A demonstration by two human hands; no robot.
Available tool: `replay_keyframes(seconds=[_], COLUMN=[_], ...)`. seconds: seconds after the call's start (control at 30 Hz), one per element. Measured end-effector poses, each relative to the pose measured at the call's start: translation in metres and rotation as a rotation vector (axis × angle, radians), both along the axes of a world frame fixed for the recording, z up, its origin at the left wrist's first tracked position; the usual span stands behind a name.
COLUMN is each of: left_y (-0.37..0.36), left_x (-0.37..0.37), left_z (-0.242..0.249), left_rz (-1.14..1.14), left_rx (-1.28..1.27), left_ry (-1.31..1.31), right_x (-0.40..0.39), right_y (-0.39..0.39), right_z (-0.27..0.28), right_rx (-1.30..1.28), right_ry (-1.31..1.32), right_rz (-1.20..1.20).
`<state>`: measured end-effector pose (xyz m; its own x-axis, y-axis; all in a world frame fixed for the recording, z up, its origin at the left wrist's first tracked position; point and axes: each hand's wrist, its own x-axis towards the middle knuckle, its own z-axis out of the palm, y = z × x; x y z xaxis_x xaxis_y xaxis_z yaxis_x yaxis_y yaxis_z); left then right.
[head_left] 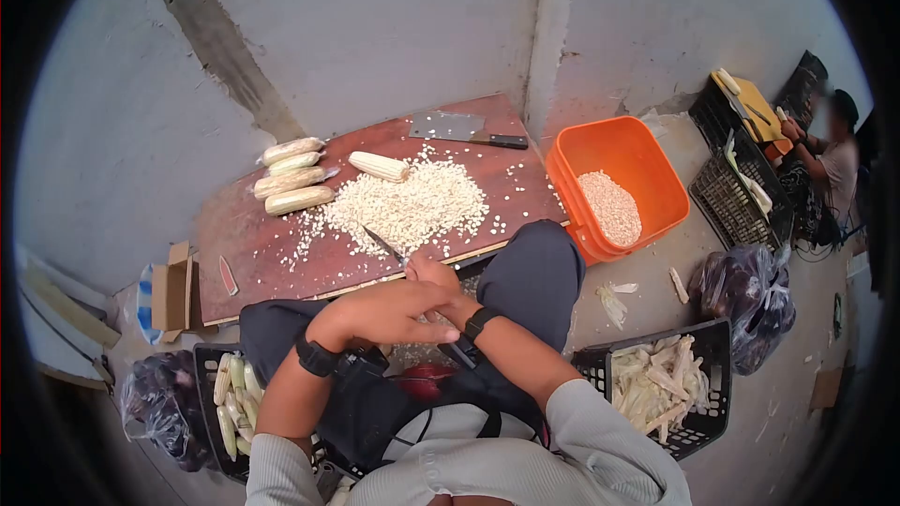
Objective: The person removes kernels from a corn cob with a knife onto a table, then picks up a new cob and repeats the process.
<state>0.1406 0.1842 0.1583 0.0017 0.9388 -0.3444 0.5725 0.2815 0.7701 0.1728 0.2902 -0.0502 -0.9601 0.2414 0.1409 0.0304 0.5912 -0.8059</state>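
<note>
My right hand [433, 276] is closed round the handle of a small knife [382, 243], whose blade points up and left over loose kernels. Across my right wrist lies my left hand [403, 312], palm down with its fingers apart, holding nothing. A heap of pale corn kernels [417, 201] covers the middle of the red-brown table [225, 225]. One bare cob of corn [379, 167] rests at the heap's upper edge. Several cobs [298, 200] are stacked to its left. Behind the heap is a cleaver [459, 128] with a black handle.
An orange bucket [619, 141] with kernels stands right of the table. Crates of corn [211, 394] and stripped cobs [717, 384] flank my legs. Filled plastic bags [745, 305] lie on the floor. Another person [834, 159] works at the far right. A red-handled blade [228, 275] lies at the table's left.
</note>
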Motion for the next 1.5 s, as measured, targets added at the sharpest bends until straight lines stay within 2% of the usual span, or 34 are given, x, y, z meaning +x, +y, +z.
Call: replay_keyframes(seconds=[0.03,0.07,0.1,0.23,0.33,0.4,0.47,0.57,0.67,0.73,0.8,0.87,0.93,0.97,1.03,1.13,1.23,1.37,1.47,1.5], left_y=[-0.018,-0.036,-0.054,-0.089,-0.109,-0.113,-0.110,-0.137,-0.143,-0.151,-0.160,-0.155,-0.144,-0.134,-0.121,-0.111,-0.107,-0.106,-0.102,-0.101], left_x=[-0.019,-0.040,-0.058,-0.103,-0.145,-0.163,-0.171,-0.196,-0.186,-0.183,-0.179,-0.171,-0.164,-0.159,-0.151,-0.147,-0.151,-0.155,-0.157,-0.157], left_z=[0.010,0.014,0.017,0.032,0.013,-0.013,-0.036,-0.098,-0.046,-0.037,-0.040,-0.044,-0.053,-0.048,-0.046,-0.039,-0.040,-0.035,-0.037,-0.034], left_rz=[0.111,0.234,0.350,1.180,1.449,1.483,1.531,1.573,1.515,1.517,1.561,1.622,1.494,1.544,1.464,1.441,1.483,1.499,1.485,1.470], left_rx=[-0.054,0.029,0.112,0.495,0.787,0.760,0.721,0.616,0.825,0.929,1.020,0.961,0.914,0.875,0.859,0.867,0.889,0.911,0.899,0.891], left_ry=[0.008,0.027,0.048,-0.311,-0.619,-0.768,-0.868,-1.219,-1.315,-1.326,-1.368,-1.384,-1.477,-1.477,-1.489,-1.436,-1.436,-1.408,-1.410,-1.422], right_x=[0.001,-0.014,-0.017,-0.022,-0.033,-0.044,-0.054,-0.070,-0.074,-0.073,-0.076,-0.081,-0.088,-0.091,-0.095,-0.096,-0.099,-0.089,-0.089,-0.090], right_y=[-0.003,-0.011,-0.017,-0.023,-0.029,-0.029,-0.025,-0.010,0.008,0.009,0.006,-0.004,-0.015,-0.029,-0.053,-0.076,-0.071,-0.056,-0.034,-0.029], right_z=[-0.001,-0.018,-0.016,0.009,0.006,0.006,0.001,0.003,-0.008,-0.007,-0.004,0.001,0.002,0.010,0.014,0.011,-0.008,0.000,-0.010,-0.009], right_rx=[0.028,0.096,0.091,0.105,0.138,0.226,0.316,0.414,0.441,0.441,0.334,0.268,0.251,0.166,0.237,0.374,0.352,0.295,0.416,0.385], right_ry=[0.116,-0.058,-0.057,-0.050,-0.064,-0.170,-0.176,-0.157,-0.059,-0.062,-0.052,-0.049,-0.086,-0.075,0.079,0.099,-0.245,0.100,-0.259,-0.260], right_rz=[0.045,0.021,0.035,0.082,0.158,0.214,0.160,0.037,-0.020,-0.048,-0.121,-0.151,-0.129,-0.090,-0.004,0.104,0.065,0.026,0.032,0.014])
